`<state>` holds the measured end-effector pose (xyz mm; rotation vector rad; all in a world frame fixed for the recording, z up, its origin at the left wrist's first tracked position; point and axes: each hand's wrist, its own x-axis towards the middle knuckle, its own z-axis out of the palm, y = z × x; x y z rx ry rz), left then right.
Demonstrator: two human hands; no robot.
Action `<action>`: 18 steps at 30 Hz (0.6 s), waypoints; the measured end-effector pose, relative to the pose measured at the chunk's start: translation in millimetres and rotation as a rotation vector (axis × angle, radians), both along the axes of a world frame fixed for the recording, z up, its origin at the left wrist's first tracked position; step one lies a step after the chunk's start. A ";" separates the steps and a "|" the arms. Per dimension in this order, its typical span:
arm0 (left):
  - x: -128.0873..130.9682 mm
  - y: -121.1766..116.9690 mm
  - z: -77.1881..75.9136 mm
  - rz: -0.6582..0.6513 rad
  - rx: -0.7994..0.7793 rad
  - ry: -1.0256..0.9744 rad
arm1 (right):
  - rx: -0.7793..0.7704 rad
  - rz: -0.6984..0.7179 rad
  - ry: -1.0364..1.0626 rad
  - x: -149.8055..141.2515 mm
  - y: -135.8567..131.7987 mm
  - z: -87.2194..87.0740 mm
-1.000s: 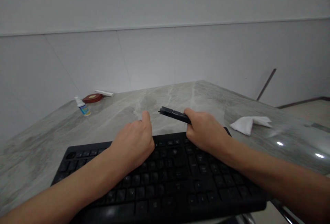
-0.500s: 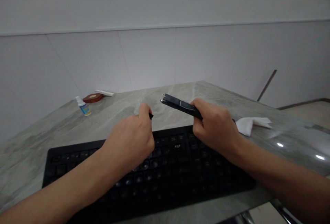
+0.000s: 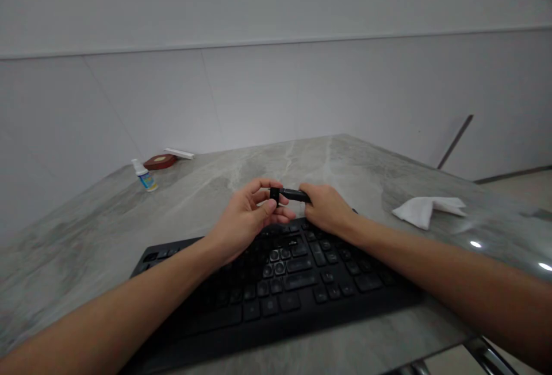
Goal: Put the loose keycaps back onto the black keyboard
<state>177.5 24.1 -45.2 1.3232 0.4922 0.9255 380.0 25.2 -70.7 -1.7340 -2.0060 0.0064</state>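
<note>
A small black keycap (image 3: pixel 275 194) is pinched between the fingertips of my left hand (image 3: pixel 248 211), whose other fingers are partly spread behind it. My right hand (image 3: pixel 326 208) is wrapped around a slim black keycap puller (image 3: pixel 294 194), which points left. The tip of the puller meets the keycap; whether it grips it I cannot tell. Both hands are above the upper part of a black keyboard (image 3: pixel 259 329). Several round key seats without caps show in its middle, while my left arm hides much of its left side.
A white cloth (image 3: pixel 425 211) lies on the grey marbled table (image 3: pixel 207 191) to the right. Towards the back left stand a small spray bottle (image 3: pixel 145 176), a reddish-brown object (image 3: pixel 160 161) and a white strip (image 3: pixel 179 153). A pale wall rises behind the table.
My hands have come together, with the puller's tip brought to the keycap. My left hand has turned and its fingers have opened out around the keycap. The keyboard sits differently in view.
</note>
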 end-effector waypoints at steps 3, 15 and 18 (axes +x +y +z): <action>-1.4 0.8 -4.5 -0.045 -0.024 -0.053 | 0.073 -0.035 0.070 2.3 1.0 5.6; -1.7 1.8 -13.0 -0.147 -0.037 -0.105 | 0.097 0.170 0.822 0.1 -16.0 10.8; -1.7 4.2 -13.9 -0.126 0.009 -0.061 | 0.066 0.203 0.890 -1.5 -18.4 14.0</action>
